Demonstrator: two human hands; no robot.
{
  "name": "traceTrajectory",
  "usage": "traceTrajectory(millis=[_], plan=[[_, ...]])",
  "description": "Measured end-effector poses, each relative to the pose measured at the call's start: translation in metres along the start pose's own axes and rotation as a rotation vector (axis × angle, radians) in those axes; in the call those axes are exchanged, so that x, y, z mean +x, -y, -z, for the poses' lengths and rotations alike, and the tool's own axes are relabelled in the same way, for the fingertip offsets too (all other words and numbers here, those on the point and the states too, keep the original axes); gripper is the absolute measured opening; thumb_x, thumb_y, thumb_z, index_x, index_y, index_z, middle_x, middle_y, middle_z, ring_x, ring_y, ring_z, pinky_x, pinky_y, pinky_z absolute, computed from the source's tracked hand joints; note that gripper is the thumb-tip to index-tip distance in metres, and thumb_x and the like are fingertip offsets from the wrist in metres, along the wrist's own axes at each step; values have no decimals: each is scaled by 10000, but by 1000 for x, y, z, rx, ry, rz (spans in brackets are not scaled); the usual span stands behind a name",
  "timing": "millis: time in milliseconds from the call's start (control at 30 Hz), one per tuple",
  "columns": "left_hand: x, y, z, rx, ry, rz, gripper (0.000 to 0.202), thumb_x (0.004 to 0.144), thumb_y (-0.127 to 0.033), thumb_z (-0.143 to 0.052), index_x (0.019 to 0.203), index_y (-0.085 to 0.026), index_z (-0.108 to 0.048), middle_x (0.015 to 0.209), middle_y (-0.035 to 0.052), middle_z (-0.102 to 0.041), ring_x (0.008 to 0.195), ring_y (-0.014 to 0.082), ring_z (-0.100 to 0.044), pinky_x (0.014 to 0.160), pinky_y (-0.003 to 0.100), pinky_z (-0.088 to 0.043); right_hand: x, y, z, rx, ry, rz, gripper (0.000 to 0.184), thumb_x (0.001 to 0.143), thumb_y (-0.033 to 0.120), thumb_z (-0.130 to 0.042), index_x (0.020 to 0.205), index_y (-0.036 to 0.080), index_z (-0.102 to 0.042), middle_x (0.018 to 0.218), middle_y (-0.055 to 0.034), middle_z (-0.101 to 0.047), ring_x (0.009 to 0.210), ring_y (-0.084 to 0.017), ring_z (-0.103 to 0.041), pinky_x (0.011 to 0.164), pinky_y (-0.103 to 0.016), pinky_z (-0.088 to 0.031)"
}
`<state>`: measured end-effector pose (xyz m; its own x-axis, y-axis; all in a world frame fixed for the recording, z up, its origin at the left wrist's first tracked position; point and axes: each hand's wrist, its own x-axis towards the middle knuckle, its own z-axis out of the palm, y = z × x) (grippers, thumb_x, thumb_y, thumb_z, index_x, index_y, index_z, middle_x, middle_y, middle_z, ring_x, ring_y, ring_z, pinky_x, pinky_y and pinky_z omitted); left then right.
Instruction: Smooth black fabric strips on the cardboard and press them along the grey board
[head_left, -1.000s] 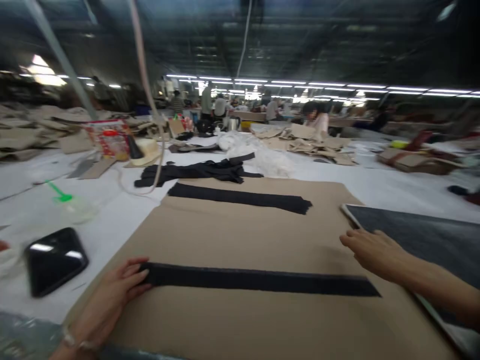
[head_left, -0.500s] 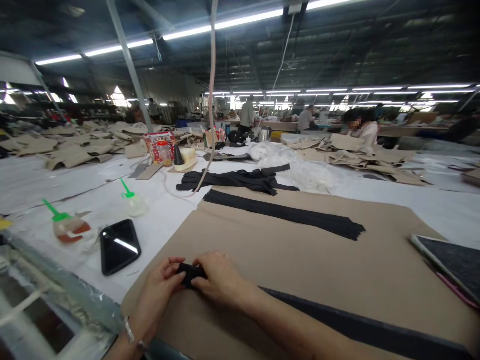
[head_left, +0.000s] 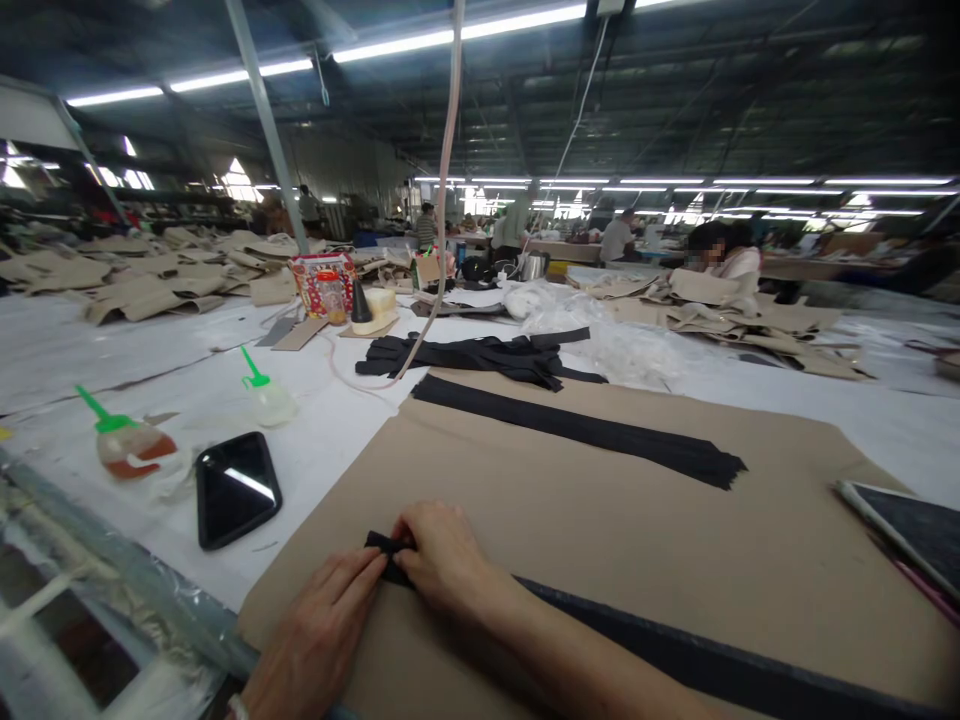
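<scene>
A long black fabric strip (head_left: 660, 640) lies across the near part of a brown sheet (head_left: 570, 520), passing behind my right forearm. Its far-left end looks folded or doubled up. My right hand (head_left: 442, 550) pinches the strip close to that end with thumb and bent fingers. Beside it, my left hand (head_left: 326, 615) lies low with fingers stretched out, their tips touching the strip's near edge; its thumb is hidden. Farther up the sheet are several flat black strips (head_left: 570, 425) laid together, with jagged right ends.
A black phone (head_left: 238, 490) and two green-tipped squeeze bottles (head_left: 266, 400) are on the left. Behind the sheet sits a pile of black strips (head_left: 480, 360), crossed by a hanging hose (head_left: 442, 200). A tablet-like device (head_left: 900, 525) rests at right. People work farther back.
My left hand has gone from pinching the strip's end to lying flatter and lower beside it, back of the hand up. My right hand stays on the strip. The camera view has shifted slightly.
</scene>
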<state>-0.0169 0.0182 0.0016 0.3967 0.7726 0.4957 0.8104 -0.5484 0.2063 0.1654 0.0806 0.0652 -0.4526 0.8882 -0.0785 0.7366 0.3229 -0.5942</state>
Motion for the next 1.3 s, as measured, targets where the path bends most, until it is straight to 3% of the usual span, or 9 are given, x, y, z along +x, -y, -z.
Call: traceTrajectory(millis=[167, 467, 667, 1000, 1300], plan=[[3, 2, 2, 168, -17, -100, 384, 885, -204, -457, 1265, -202, -520, 1207, 61, -620, 1117, 180, -567, 946, 294, -501, 2, -5, -1, 10, -4, 45, 168, 733, 168, -579, 870, 221, -661, 886, -20, -654, 901, -195, -543, 801, -316, -354], [5, 7, 8, 159, -31, -131, 411, 874, -238, -501, 1284, -243, -506, 1217, 28, -625, 1116, 172, -575, 967, 291, -473, 0, -13, -8, -1, -57, 145, 201, 774, 140, -542, 926, 224, -644, 974, -28, -622, 979, -195, -511, 884, -326, -347], [4, 7, 8, 226, -26, -178, 371, 877, -226, -476, 1242, -200, -541, 1211, 51, -625, 1111, 182, -576, 960, 302, -472, -1, -12, -10, -14, -70, 212, 243, 794, 117, -486, 953, 202, -650, 964, -47, -619, 937, -181, -530, 853, -283, -396], [3, 8, 7, 190, 3, -118, 380, 877, -234, -471, 1253, -235, -523, 1211, 41, -623, 1110, 181, -580, 957, 299, -482, -7, -18, -17, 43, -110, 328, 284, 830, 84, -439, 985, 193, -650, 954, -52, -587, 903, -156, -538, 824, -235, -422], [2, 7, 9, 174, 24, -96, 379, 883, -255, -482, 1259, -225, -515, 1223, 39, -608, 1131, 165, -560, 975, 269, -467, -16, -20, -18, -106, -114, 415, 274, 835, 57, -456, 1028, 182, -604, 983, -60, -546, 934, -173, -488, 839, -250, -405]])
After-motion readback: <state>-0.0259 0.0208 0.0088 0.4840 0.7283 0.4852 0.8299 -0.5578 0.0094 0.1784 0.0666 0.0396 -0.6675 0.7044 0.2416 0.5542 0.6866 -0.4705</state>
